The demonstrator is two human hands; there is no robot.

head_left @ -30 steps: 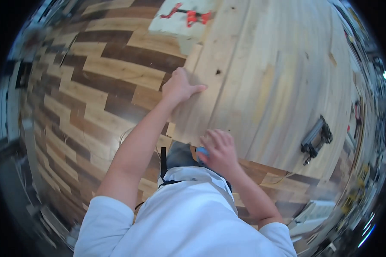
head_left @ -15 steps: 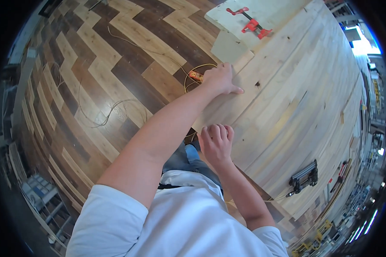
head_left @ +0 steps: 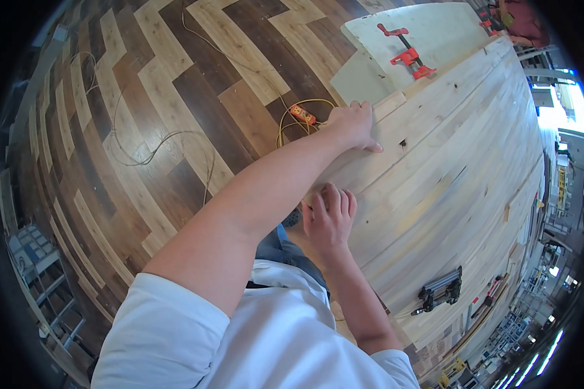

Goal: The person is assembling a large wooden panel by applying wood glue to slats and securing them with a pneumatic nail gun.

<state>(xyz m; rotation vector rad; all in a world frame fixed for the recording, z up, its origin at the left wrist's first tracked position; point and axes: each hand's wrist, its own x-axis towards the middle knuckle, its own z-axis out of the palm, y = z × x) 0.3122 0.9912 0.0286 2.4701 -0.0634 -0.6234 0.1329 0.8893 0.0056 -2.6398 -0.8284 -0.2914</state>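
Pale wood planks, laid side by side, make up the wide panel [head_left: 435, 175] in front of you, reaching from your hands off to the right. Your left hand [head_left: 353, 127] is at its left edge, the thumb out flat on the top face and the fingers bent over at the rim; their tips are hidden, so you can't tell whether they pinch the wood. Your right hand [head_left: 330, 215] is nearer your body at the panel's near corner, its fingers half curled and close together; from this angle it is hard to say whether it grips anything. A dark knot [head_left: 403, 143] marks the planks just right of your left thumb.

On the panel to your right lies a black tool [head_left: 440, 290], well apart from both hands. Beyond your left hand, a red clamp [head_left: 407, 55] lies across a whitish board [head_left: 438, 24] alongside the panel. Left of that hand, an orange outlet box [head_left: 303, 115] sits on the patterned floor [head_left: 194, 97] by a looped yellow cord [head_left: 280, 129].
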